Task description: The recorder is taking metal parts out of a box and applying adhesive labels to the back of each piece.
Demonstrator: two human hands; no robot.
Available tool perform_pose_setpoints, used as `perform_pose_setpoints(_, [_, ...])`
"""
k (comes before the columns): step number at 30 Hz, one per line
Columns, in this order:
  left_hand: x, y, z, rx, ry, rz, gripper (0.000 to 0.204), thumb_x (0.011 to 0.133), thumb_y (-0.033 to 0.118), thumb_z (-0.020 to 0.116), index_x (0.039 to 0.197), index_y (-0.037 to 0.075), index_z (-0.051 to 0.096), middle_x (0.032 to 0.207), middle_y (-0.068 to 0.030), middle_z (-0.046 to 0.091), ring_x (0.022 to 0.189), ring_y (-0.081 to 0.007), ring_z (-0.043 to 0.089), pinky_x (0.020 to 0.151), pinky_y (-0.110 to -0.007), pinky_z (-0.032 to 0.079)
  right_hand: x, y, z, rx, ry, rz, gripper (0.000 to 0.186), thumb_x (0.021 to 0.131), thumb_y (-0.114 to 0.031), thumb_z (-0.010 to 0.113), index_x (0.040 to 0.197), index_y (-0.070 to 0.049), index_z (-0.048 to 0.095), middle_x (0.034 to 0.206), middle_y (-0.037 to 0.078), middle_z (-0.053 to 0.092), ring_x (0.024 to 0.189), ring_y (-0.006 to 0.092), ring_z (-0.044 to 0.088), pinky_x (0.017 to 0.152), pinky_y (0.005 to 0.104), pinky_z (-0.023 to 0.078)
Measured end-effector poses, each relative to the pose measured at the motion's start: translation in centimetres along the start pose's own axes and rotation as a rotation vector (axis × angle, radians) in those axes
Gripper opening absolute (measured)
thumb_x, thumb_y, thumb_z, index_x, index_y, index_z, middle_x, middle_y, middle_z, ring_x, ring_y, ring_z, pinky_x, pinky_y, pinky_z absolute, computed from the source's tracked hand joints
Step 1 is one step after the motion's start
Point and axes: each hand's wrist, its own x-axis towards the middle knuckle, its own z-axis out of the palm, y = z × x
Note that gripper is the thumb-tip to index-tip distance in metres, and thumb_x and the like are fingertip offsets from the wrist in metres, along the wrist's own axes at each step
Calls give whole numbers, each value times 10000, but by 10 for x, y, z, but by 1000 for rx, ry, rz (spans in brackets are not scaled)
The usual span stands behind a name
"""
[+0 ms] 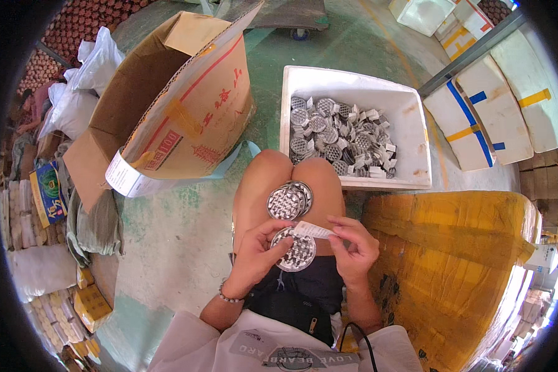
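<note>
lists as seemingly done many white-labelled metal discs (333,152) heaped in the foam box (420,146), far right; as remaining, a small stack (285,203) on the lap (323,186), without visible labels. holds in the left hand (255,249), near, one round, shiny, dimpled disc (297,254); pinches in the right hand (357,251) a white label (312,230) overlapping its far edge.

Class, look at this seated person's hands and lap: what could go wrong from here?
1. The overlapping round, shiny silver metal discs rest loose on bare thighs; shifting the legs might spill them.
2. The thin white paper label at the right hand could crease or tear.
3. The single dimpled silver disc might slip from the left hand.
</note>
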Motion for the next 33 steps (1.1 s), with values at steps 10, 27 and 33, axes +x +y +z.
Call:
perform_pose_setpoints(10, [-1, -5, 10, 85, 38, 61, 238, 1000, 2, 650, 1232, -53, 666, 1048, -50, 734, 894, -63, 661, 766, -207, 526, 8, -2, -4, -180, -65, -199, 240, 723, 39, 851, 933, -29, 756, 997, 175, 766, 954, 311, 757, 782, 353, 594])
perform_pose_setpoints(27, [-4, -13, 12, 324, 103, 174, 179, 1027, 38, 629, 1140, -47, 740, 874, -18, 736, 766, -22, 603, 620, -193, 460, -1, -12, -6, -360, -9, -354, 361, 700, -27, 888, 1024, -93, 743, 917, 100, 786, 1018, 317, 721, 761, 370, 604])
perform_pose_setpoints(33, [-5, -12, 16, 219, 108, 182, 183, 1022, 29, 628, 1146, -32, 749, 896, -19, 738, 773, -17, 599, 623, -188, 452, 0, -8, 0, -258, -35, -302, 274, 738, 7, 844, 985, -70, 754, 1023, 153, 770, 1060, 329, 694, 850, 389, 578])
